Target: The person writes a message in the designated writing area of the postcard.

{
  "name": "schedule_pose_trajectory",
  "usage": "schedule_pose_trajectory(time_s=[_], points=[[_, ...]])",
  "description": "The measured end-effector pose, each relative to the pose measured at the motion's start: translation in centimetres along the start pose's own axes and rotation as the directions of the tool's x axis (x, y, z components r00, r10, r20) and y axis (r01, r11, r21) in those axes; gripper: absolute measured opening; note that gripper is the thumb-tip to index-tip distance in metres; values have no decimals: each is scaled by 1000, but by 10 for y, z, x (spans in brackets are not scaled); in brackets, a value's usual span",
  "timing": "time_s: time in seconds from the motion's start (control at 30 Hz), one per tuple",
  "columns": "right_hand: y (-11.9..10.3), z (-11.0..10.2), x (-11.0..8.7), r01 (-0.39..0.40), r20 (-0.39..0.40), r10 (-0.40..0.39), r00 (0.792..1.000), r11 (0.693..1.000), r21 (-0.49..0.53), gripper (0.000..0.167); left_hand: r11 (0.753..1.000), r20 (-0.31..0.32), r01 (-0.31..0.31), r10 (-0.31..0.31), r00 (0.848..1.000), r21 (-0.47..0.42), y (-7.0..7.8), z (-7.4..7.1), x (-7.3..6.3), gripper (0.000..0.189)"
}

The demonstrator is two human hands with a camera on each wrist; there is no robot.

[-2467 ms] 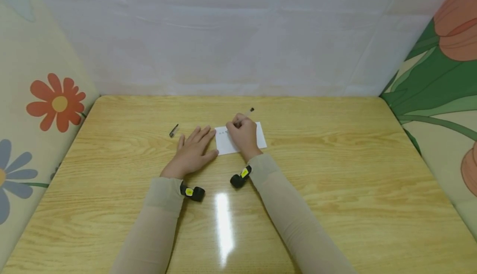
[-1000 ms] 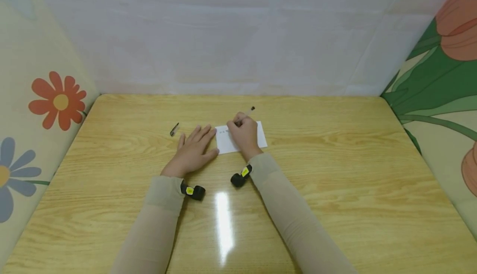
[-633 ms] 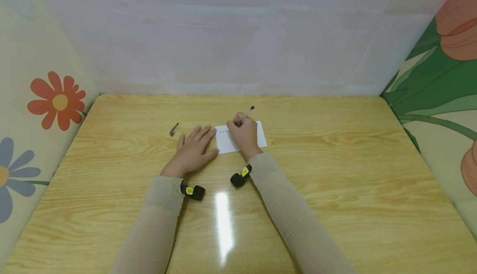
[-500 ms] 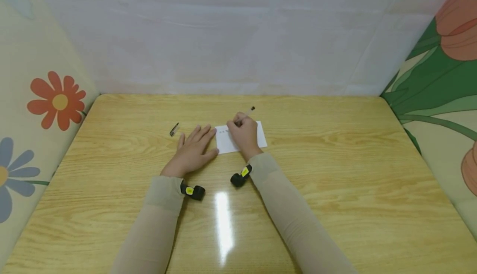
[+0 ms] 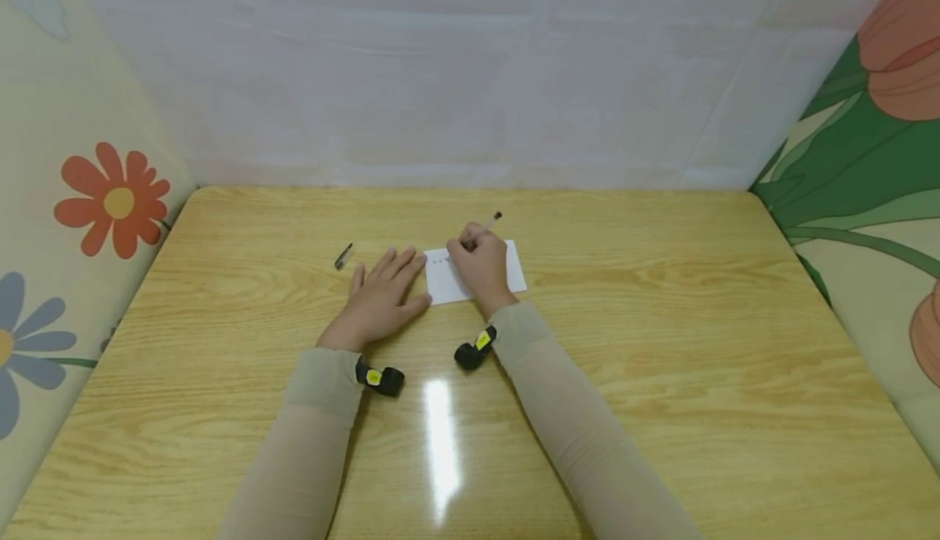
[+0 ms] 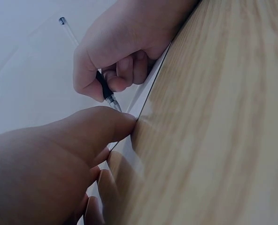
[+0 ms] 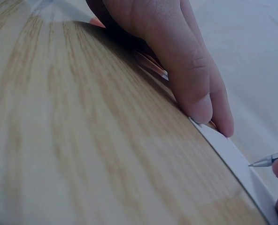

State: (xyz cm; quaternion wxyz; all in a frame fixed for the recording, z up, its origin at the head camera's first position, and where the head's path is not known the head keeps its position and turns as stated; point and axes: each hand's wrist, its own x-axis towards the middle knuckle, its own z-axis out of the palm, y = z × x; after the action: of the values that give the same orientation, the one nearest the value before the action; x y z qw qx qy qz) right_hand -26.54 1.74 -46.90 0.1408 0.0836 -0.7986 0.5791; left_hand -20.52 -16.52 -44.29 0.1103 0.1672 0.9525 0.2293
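A small sheet of white paper (image 5: pixel 443 285) lies on the wooden table, with a short row of dark marks near its upper left. My right hand (image 5: pixel 481 267) rests over the sheet and pinches a clear-barrelled pen (image 6: pixel 104 87), its black grip between thumb and fingers. In the right wrist view the pen's metal tip (image 7: pixel 258 163) is at the paper's surface. My left hand (image 5: pixel 378 299) lies spread and flat, its thumb and fingertips touching the paper's left edge. Beyond the left hand's fingers lies a pen cap (image 5: pixel 343 256), clear and black.
The yellow wood-grain table (image 5: pixel 661 320) spreads out around both arms. A white sheet (image 5: pixel 441 75) hangs along its back edge. Floral panels stand at the left and right sides. Each wrist wears a black camera (image 5: pixel 470 352).
Both hands stay in nearly the same place. The pen's upper end shifts very slightly in the right hand's grip.
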Motion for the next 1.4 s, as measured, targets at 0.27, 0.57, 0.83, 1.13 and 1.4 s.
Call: schedule_pose_trajectory(time_s=[0.27, 0.57, 0.83, 1.13, 1.4], points=[[0, 1, 1, 7, -13, -7, 1000, 1000, -12, 26, 1000, 8, 3, -3, 1000, 0, -2, 0, 1, 71], [0, 1, 1, 9, -14, -9, 1000, 1000, -12, 28, 1000, 3, 0, 0, 1000, -2, -1, 0, 0, 71], [-2, -2, -2, 1, -81, -1, 997, 1000, 2, 25, 1000, -5, -3, 3, 1000, -11, 1, 0, -1, 70], [-1, -5, -2, 35, -113, -34, 993, 999, 9, 23, 1000, -1, -2, 2, 1000, 3, -1, 1, 1, 71], [-1, -5, -1, 14, -78, -13, 997, 1000, 18, 24, 1000, 1, 0, 0, 1000, 0, -1, 1, 0, 70]])
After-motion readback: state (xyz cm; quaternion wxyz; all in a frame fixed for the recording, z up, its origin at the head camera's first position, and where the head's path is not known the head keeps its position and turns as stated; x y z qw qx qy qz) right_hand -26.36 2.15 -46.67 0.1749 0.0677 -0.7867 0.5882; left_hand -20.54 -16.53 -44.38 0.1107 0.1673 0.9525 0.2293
